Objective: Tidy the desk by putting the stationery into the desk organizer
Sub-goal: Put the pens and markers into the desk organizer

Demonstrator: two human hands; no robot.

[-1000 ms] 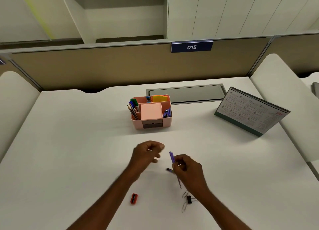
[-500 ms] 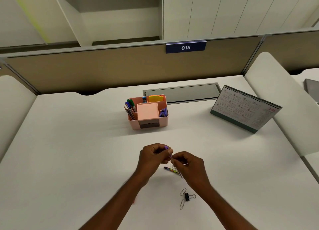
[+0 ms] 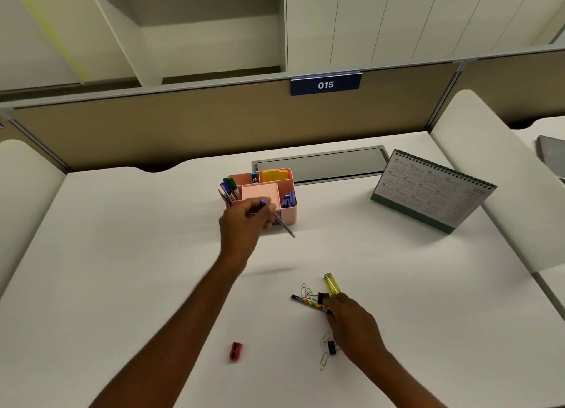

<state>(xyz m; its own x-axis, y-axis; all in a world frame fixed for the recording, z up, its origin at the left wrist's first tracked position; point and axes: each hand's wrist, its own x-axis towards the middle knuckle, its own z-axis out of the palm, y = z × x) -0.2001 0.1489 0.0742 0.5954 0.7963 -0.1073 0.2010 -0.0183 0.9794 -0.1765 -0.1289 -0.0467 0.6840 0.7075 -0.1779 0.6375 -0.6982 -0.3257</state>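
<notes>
The pink desk organizer (image 3: 289, 215) stands mid-desk with pens, sticky notes and clips in its compartments. My left hand (image 3: 244, 224) is just in front of it and grips a purple pen (image 3: 282, 222), whose tip slants down to the right. Nearer me, my right hand (image 3: 351, 322) reaches onto a small pile. Its fingers curl at the end of a patterned pencil (image 3: 307, 302) and a yellow highlighter (image 3: 331, 283). Paper clips (image 3: 306, 290) and a black binder clip (image 3: 331, 347) lie around that hand. A red sharpener (image 3: 235, 351) sits alone at the lower left.
A desk calendar (image 3: 428, 190) stands at the right. A grey cable hatch (image 3: 321, 164) lies behind the organizer, below the beige partition with the 015 plate (image 3: 326, 84). White side panels (image 3: 495, 175) bound the desk left and right.
My left hand took the purple pen from my right hand and carried it up to the organizer. My right hand dropped back to the pencil and highlighter.
</notes>
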